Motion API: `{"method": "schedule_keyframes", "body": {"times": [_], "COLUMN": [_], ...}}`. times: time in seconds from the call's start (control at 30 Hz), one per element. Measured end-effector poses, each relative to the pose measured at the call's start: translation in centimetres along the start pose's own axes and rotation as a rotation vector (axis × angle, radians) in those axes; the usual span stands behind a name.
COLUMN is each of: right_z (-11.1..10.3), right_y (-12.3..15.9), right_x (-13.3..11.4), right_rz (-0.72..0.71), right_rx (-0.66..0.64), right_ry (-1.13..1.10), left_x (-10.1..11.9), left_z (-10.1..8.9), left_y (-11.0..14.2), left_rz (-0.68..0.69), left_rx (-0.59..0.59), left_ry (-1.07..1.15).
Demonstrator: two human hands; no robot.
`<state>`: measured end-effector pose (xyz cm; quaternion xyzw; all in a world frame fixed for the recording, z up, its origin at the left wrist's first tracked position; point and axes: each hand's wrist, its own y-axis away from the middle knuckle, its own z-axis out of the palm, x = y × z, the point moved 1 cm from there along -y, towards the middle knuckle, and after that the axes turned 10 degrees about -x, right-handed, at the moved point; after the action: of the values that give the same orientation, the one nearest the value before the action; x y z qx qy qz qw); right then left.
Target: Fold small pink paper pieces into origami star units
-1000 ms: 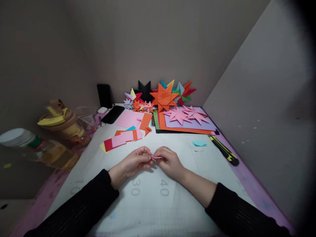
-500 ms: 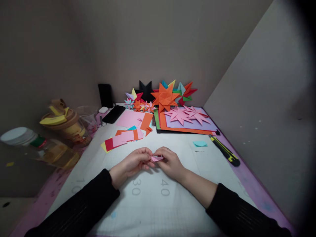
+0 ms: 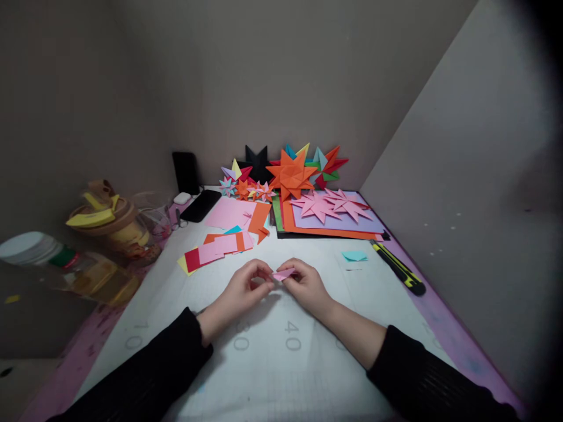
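Left arm [image 3: 149, 363]: enters over the near left corner of the surface [image 3: 272, 375], black sleeve down to the wrist [image 3: 206, 325]. Left hand [image 3: 246, 286]: fingers curved inward, thumb extended below the index finger, a gap between their tips. Right arm [image 3: 431, 375]: enters over the near right corner, sleeve ending at the forearm, which is bare from there on. Right hand [image 3: 308, 287]: thumb and index finger closed in a pinch. Hands face each other, fingertips near, midway between the left and right edges.
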<state>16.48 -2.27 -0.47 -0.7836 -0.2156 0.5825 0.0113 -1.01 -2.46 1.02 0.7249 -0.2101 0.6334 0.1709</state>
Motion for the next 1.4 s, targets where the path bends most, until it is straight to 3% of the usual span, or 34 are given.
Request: {"method": "schedule_keyframes", "body": {"times": [0.1,0.2,0.5,1.0,1.23,1.4], "right_z": [0.08,0.14,0.24,0.03,0.04,0.09], "right_y": [-0.04,-0.05,-0.04,-0.26,-0.21,-0.20], "right_x": [-0.08,-0.16,-0.46,-0.44,-0.35,-0.27], "right_rz": [0.033,0.030,0.041,0.125,0.102,0.067], "right_rx": [-0.023,-0.048,-0.077,-0.007,-0.013,-0.003], "right_ry": [-0.063,-0.094,-0.146,-0.238,-0.239,-0.220], "left_x": [0.30,0.45,0.34,0.17,0.15,0.44], "left_z": [0.12,0.05,-0.10,0.16,0.17,0.18], "left_y": [0.11,0.09,-0.01,0.08,0.15,0.31], "left_rz": [0.065,0.053,-0.032,0.026,0.010,0.083], "left_rx": [0.032,0.073,0.111,0.164,0.147,0.204], "left_ry": [-0.220,-0.294,-0.156,-0.277,-0.291,-0.266]}}
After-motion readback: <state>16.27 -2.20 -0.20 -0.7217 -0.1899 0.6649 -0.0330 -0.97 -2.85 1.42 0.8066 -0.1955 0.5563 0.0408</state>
